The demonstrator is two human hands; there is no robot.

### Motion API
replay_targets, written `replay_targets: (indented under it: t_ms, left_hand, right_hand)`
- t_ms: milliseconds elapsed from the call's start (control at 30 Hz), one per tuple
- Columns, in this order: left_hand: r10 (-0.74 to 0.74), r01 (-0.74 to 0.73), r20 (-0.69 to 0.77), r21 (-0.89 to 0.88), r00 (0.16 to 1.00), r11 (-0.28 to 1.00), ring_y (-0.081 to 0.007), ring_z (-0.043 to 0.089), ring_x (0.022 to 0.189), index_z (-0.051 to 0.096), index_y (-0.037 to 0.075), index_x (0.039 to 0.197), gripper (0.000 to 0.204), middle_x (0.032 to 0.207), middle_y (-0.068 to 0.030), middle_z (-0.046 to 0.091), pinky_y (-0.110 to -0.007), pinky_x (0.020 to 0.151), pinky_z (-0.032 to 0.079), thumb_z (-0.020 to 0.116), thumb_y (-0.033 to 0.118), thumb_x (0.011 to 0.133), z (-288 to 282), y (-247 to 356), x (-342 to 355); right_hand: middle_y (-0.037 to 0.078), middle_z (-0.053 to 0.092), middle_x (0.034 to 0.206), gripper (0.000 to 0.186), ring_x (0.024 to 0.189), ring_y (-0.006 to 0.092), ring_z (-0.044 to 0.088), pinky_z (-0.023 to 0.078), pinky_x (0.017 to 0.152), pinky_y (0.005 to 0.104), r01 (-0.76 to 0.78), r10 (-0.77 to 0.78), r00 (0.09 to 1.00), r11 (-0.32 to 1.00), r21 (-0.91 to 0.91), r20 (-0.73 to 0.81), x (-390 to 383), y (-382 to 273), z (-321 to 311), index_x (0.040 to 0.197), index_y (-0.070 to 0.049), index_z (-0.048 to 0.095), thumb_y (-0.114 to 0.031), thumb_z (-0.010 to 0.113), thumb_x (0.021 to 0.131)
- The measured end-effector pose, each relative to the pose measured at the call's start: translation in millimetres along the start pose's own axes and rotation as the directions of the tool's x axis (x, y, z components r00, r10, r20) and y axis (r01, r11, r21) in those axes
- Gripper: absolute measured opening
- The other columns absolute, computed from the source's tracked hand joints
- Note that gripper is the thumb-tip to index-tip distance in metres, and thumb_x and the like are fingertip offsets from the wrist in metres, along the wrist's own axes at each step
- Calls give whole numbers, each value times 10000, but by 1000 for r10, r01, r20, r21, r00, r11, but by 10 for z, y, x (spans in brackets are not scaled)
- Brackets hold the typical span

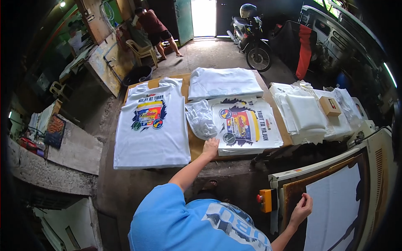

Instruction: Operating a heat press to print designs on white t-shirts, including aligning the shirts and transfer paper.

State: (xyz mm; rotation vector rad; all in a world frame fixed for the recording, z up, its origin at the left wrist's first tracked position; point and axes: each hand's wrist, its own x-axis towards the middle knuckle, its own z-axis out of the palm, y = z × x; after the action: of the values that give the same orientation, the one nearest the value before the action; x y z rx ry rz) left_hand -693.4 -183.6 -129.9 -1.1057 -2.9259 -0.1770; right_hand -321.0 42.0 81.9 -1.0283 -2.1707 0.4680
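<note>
My left hand (210, 147) reaches over the table's near edge with its fingers stretched out, touching the near end of a crumpled white cloth (202, 119). Just right of it lies a stack of printed paper sheets (261, 121), whose top design and lettering are mirrored. My right hand (302, 209) is off to the right by the flatbed heat press, its fingers loosely bent and apart, at the left edge of a white sheet (333, 201) on the press bed. Nothing shows in its grasp. Left on the table lies a flat white sleeveless shirt (153, 146) with a colourful print.
Folded white fabric (224, 81) lies at the table's back. Stacks of white cloth (303, 117) and a small cardboard box (330, 106) stand right. The press carries an orange box with a red button (265, 200). Beyond are a motorcycle (251, 39), a plastic chair (142, 53) and a bending person (155, 27).
</note>
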Motion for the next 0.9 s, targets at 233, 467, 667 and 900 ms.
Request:
replay_targets:
  t_ms: [233,467,667,900]
  left_hand:
    - [167,-184,113,157,979,970,-187,525,909,538,122,1019,244,982,-58,508,-339,703,408,507,150,779,249,-347,323]
    - [422,-408,-71,157,904,900,-195,508,947,512,84,1129,346,1047,-76,498,-334,749,408,468,150,792,331,-497,577]
    - [445,-439,-13,133,896,888,-198,536,867,578,66,918,193,903,-70,557,-341,759,403,495,147,763,362,-541,820]
    - [604,-607,63,124,794,785,-204,565,789,595,87,719,86,760,-55,591,-341,739,409,521,130,725,190,-510,966]
  right_hand:
    - [105,582,827,100,739,223,563,447,623,303,-49,50,999,998,-45,17,312,-394,401,874,21,573,1,482,836]
    - [110,571,819,93,734,224,564,471,636,296,39,-37,995,999,-20,90,472,-682,743,862,27,567,21,476,845]
    - [107,574,800,93,707,200,563,457,585,279,-4,4,990,1000,0,139,494,-846,845,857,23,581,37,492,831]
    - [110,577,802,92,717,207,568,462,591,288,12,-14,992,1000,21,122,466,-838,919,852,24,580,35,491,832]
